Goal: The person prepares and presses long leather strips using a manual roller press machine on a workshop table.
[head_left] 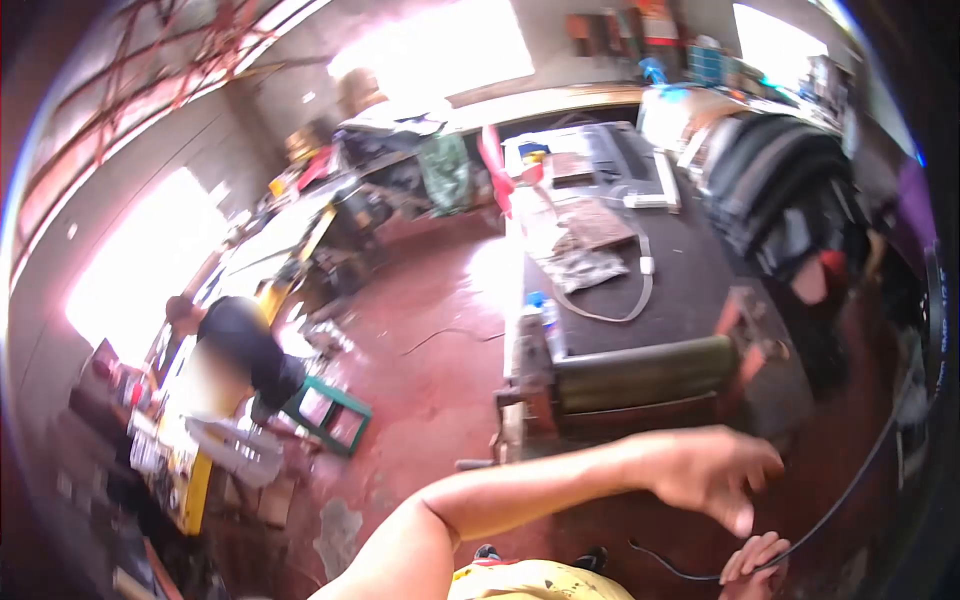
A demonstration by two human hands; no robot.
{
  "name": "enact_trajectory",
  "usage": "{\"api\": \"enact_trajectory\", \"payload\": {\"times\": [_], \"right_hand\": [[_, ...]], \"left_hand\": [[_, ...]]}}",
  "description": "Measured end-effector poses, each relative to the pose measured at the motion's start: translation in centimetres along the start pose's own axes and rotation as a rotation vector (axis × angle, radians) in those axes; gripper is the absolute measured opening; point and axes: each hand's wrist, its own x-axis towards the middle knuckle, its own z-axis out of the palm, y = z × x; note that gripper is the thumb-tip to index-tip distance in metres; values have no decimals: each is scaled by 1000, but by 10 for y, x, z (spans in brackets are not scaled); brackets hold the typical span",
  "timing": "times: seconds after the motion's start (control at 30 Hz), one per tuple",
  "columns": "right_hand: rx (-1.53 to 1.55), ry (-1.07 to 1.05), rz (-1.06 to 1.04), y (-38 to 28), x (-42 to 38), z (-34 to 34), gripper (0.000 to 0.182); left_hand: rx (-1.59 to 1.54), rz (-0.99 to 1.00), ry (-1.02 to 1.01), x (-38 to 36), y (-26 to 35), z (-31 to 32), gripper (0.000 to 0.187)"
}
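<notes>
My left arm reaches across my front from the lower left. At its end, my left hand (708,474) is open, its thumb and fingers apart with nothing visible between them. Just below it at the lower edge, my right hand (756,566) has its fingers curled on a thin black cable (835,508). One end of the cable lies loose to the left of that hand, while the rest curves up towards the right side. Part of the right hand is cut off by the frame edge.
Ahead stands a dark worktable (680,290) with a roller (640,372), a looped pale strap (600,318) and papers. A person (240,345) sits at the left bench beside a green stool (350,425). Dark rolled material (775,165) is piled at right.
</notes>
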Motion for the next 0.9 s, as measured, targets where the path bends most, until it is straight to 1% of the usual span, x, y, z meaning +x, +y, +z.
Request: {"api": "enact_trajectory", "payload": {"times": [0.03,0.07,0.13,0.2,0.27,0.3,0.33,0.4,0.43,0.47,0.53,0.57,0.6,0.63,0.67,0.7,0.73,0.77,0.8,0.87,0.9], "right_hand": [[-5,-42,47,14,3,16,35],[-12,-83,90,28,8,28,37],[34,-170,217,57,9,47,40],[98,-245,287,85,14,70,38],[137,-289,379,105,18,96,55],[137,-326,390,119,17,113,55],[112,-374,333,135,14,130,53],[61,-463,212,166,6,166,49],[38,-506,141,181,3,186,47],[19,-544,63,193,0,207,45],[-45,-470,177,191,-19,270,58],[-54,-528,202,201,-25,285,48],[-65,-579,225,214,-30,298,43],[-74,-651,290,224,-36,312,45],[-86,-715,358,235,-43,323,49],[-123,-824,315,254,-48,330,51],[-165,-929,271,269,-52,336,54],[-147,-1017,254,270,-53,354,53],[-131,-1103,241,270,-51,379,52],[-196,-1246,107,286,-43,410,47],[-217,-1276,138,300,-39,418,46]], "left_hand": [[-148,-6,29,-20,3,18,95],[-202,142,214,-35,6,39,68],[-472,-42,279,-69,31,41,51],[-458,25,480,-103,48,40,44],[-426,36,596,-136,52,36,58],[-376,63,660,-154,55,35,56],[-364,76,690,-172,61,33,56],[-181,219,891,-206,75,29,54],[-143,300,1034,-222,81,29,52],[-126,318,1043,-243,89,25,52],[-56,199,1259,-299,113,17,45],[53,175,1308,-329,122,13,49],[160,151,1350,-357,133,12,52],[280,170,1402,-383,147,13,51],[334,179,1455,-409,162,20,51],[388,186,1509,-435,176,27,51],[376,186,1567,-460,191,35,51],[389,242,1680,-475,212,44,58],[349,399,1760,-490,224,47,69],[501,496,1948,-537,250,53,75],[597,541,2025,-559,265,54,79]]}}
